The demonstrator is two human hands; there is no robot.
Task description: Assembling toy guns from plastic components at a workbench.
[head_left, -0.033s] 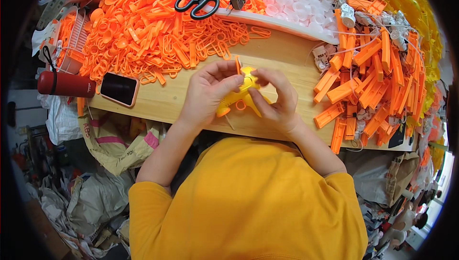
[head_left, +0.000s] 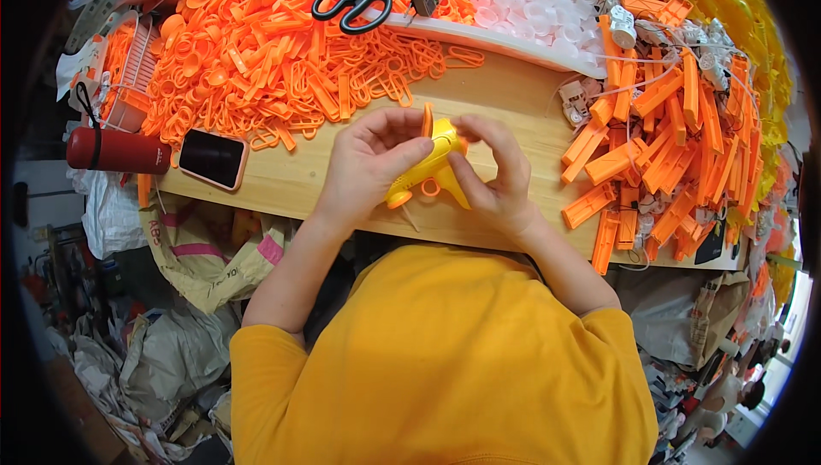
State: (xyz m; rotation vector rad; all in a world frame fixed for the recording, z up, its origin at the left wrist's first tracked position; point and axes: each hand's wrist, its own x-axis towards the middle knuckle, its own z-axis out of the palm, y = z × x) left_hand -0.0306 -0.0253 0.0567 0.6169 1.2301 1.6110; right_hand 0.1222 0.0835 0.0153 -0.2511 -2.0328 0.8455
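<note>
Small pale marking shows on the dark-red cylindrical bottle (head_left: 115, 150), and dark lettering on the beige sack with pink bands (head_left: 209, 268). Fingers hide part of the yellow plastic gun-shaped body with orange trim (head_left: 431, 167), held just above the wooden bench (head_left: 513, 97). Its long axis slants from lower left to upper right, orange-ringed end lower left. The left hand (head_left: 369, 161) grips its left side; the right hand (head_left: 498, 176) pinches its upper end.

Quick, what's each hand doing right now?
Left hand: closed, holding a yellow plastic piece.
Right hand: closed, thumb and finger pinching at the same piece's right side; the exact contact is partly hidden.
</note>
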